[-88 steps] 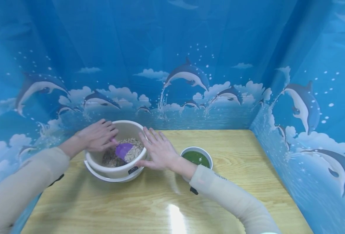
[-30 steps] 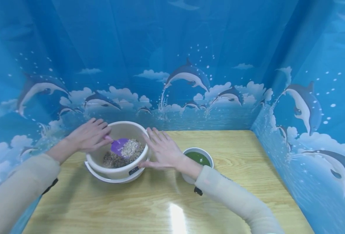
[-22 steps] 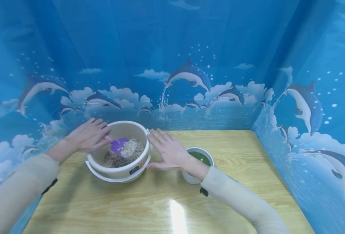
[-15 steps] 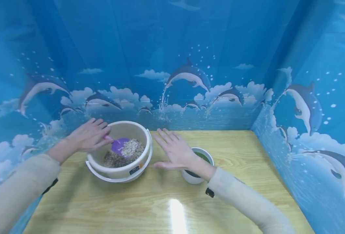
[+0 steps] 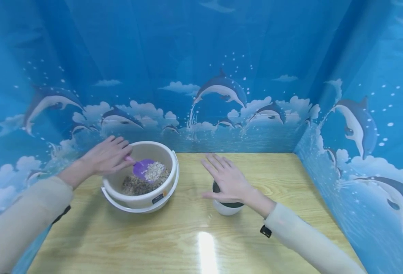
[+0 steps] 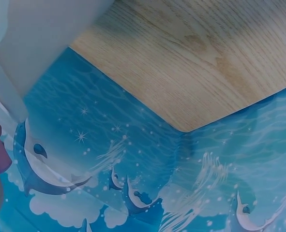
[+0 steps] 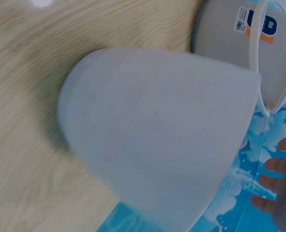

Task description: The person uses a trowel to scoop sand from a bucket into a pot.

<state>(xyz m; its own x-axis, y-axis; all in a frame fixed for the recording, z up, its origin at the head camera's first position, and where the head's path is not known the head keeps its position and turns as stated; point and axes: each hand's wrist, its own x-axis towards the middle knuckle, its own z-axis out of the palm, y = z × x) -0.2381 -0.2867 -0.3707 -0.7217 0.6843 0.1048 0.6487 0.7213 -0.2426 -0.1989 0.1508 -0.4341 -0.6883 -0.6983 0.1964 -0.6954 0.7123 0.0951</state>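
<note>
My left hand grips the pink handle of a purple scoop. Pale flakes or grains lie heaped in its blade. The scoop is inside a white bucket, over a bed of brownish grains. In the left wrist view the handle end pokes out of the fist beside the bucket wall. With fingers spread, my right hand hovers over a white cup with a dark interior, largely hidden by the hand. The cup fills the right wrist view.
The bucket's white carrying handle hangs down at its front; a label is on the side. Both containers stand on a wood-grain table. A blue dolphin-print curtain encloses the back and sides.
My right hand has left the bucket's rim and moved right, over the cup. The left hand still holds the loaded scoop in the bucket, slightly shifted.
</note>
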